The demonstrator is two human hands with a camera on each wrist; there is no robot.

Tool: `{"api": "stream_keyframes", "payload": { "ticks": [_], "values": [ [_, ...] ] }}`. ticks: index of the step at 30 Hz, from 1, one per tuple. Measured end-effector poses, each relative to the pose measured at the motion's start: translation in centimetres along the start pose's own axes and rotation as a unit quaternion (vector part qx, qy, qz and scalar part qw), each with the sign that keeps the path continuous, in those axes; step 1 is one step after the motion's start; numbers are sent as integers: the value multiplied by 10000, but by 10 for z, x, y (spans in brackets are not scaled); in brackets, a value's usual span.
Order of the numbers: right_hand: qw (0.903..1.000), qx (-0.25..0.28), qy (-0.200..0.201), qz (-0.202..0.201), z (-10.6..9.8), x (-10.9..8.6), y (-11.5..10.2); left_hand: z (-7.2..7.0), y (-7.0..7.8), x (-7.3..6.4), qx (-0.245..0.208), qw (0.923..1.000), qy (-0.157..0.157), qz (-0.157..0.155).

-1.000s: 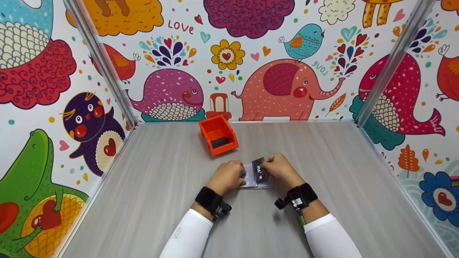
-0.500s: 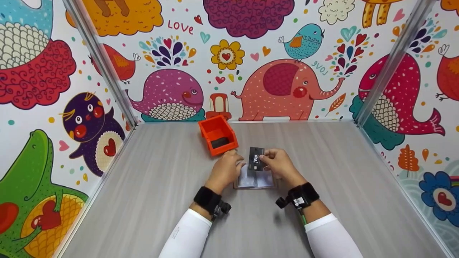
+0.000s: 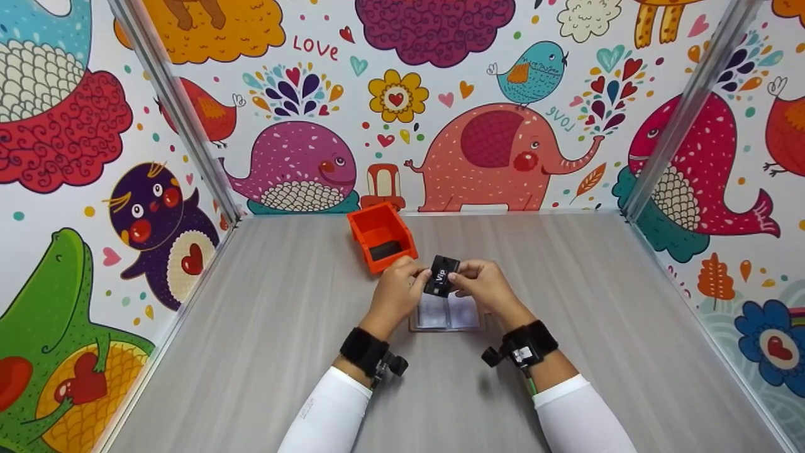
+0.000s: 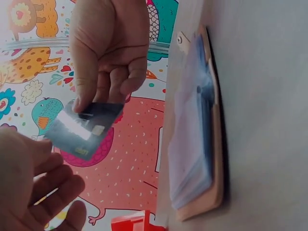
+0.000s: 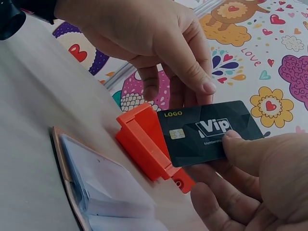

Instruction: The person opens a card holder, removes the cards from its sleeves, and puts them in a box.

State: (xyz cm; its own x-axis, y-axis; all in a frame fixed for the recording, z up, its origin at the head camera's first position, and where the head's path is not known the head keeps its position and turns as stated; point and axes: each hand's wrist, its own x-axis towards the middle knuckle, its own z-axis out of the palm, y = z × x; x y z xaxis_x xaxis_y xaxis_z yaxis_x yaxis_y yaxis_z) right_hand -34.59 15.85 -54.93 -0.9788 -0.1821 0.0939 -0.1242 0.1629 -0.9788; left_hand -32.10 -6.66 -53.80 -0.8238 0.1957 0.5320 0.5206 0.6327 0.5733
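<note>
A black "Vip" membership card [image 3: 441,275] is held in the air, its printed face and chip showing in the right wrist view. My right hand [image 3: 489,290] pinches it by one end, thumb on the face and fingers behind. At the opposite end, my left hand [image 3: 395,290] has its thumb and fingertips close to the card's edge; in the right wrist view a small gap shows between thumb and card. Below both hands a brown card holder [image 3: 448,314] lies spread on the table, its clear plastic sleeves [image 4: 187,139] facing up.
An orange plastic bin [image 3: 377,229] stands just beyond my left hand, with a dark object [image 3: 385,250] inside. Walls printed with cartoon animals [image 3: 484,157] close off the back and sides of the grey table [image 3: 283,352].
The card has come up out of the card holder's sleeves in my right hand, and is now tilted toward the left. My left hand has left the sleeves and moved up to the card's edge.
</note>
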Motion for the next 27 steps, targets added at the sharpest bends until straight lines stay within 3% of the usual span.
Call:
{"api": "stream_keyframes", "payload": {
  "ticks": [9,18,27],
  "values": [
    [9999,111,-62,-50,2,0,1,-2,2,1,-464,9982,-203,-333],
    [9998,88,-176,-36,3,-1,0,-1,5,1,-1547,9839,-465,-765],
    [9996,50,-270,-65,3,-1,2,0,5,1,-1721,9799,-430,-913]
  ]
}}
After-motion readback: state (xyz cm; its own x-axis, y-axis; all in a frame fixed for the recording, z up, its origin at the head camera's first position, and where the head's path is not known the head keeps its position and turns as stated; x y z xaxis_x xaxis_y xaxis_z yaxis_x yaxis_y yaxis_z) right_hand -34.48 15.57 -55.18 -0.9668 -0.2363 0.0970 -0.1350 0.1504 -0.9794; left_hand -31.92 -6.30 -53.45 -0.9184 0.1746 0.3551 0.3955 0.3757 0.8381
